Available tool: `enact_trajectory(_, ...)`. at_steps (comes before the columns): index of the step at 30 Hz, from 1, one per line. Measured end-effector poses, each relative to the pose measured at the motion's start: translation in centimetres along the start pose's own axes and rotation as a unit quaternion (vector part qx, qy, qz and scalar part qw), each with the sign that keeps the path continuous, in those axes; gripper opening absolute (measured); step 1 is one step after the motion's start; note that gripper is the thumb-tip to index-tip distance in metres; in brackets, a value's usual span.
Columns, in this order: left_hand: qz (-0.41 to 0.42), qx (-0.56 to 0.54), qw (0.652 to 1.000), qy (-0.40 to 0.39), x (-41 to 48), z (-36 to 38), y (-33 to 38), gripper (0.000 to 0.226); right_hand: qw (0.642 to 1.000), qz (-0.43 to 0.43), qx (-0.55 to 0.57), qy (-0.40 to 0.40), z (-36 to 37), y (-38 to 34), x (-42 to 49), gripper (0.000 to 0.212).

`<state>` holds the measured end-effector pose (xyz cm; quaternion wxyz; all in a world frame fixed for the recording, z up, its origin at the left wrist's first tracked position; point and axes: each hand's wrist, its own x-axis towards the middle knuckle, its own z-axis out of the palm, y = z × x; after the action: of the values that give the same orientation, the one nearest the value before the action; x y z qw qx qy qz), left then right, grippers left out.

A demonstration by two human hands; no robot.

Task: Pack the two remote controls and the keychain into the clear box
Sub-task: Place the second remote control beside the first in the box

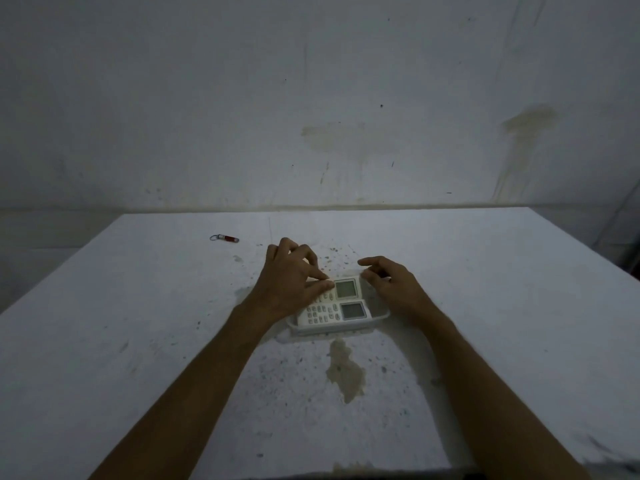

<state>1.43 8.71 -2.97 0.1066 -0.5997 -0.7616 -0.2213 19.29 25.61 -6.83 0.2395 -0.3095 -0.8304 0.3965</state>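
Two white remote controls lie side by side in the clear box point(379, 315) at the table's middle, screens to the right. The far remote point(346, 289) is partly under my left hand point(294, 278), whose thumb and fingertips pinch its edge near the screen. The near remote point(332, 313) lies uncovered. My right hand point(391, 284) hovers over the box's right end with fingers curled and apart, holding nothing. The keychain point(225, 238), a small red fob on a metal ring, lies on the table far to the left, apart from both hands.
The white table point(138, 341) is speckled with dark spots and has a brown stain point(346, 370) just in front of the box. A stained white wall point(311, 98) stands behind the table's far edge.
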Motion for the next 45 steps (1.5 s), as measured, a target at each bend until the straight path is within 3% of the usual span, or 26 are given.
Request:
enact_trajectory(4, -0.002, 0.02, 0.999, -0.043, 0.1, -0.2, 0.8, 0.034, 1.0, 0.006, -0.002, 0.003, -0.1, 0.0, 0.0, 0.025)
enact_trajectory(9, 0.033, -0.009, 0.998, 0.046, 0.0, 0.4, 2.6, 0.032, 1.0, -0.005, 0.013, -0.008, -0.1, -0.1, -0.4, 0.024)
enact_trajectory(15, 0.025, -0.018, 0.995, -0.096, 0.1, 1.8, 5.9, 0.058, 0.999, -0.038, 0.03, -0.001, -0.6, -0.3, -0.5, 0.03)
enact_trajectory(22, -0.066, -0.018, 0.986, -0.153, 1.0, 1.5, 4.8, 0.067, 0.996, -0.068, 0.051, -0.014, -1.5, -0.5, -0.5, 0.03)
enact_trajectory(35, -0.047, 0.009, 0.971, -0.234, 0.5, 0.9, 3.3, 0.062, 0.997, -0.056, 0.044, -0.021, -1.1, -1.0, -0.5, 0.03)
enact_trajectory(41, -0.031, 0.014, 0.975, -0.219, 0.2, 0.9, 2.9, 0.056, 0.997, -0.041, 0.048, -0.04, -1.1, -1.4, -0.5, 0.03)
enact_trajectory(45, -0.034, -0.089, 0.976, -0.194, -0.1, -0.5, 0.5, 0.04, 0.994, 0.019, 0.066, -0.08, -1.5, -2.1, 1.2, 0.027)
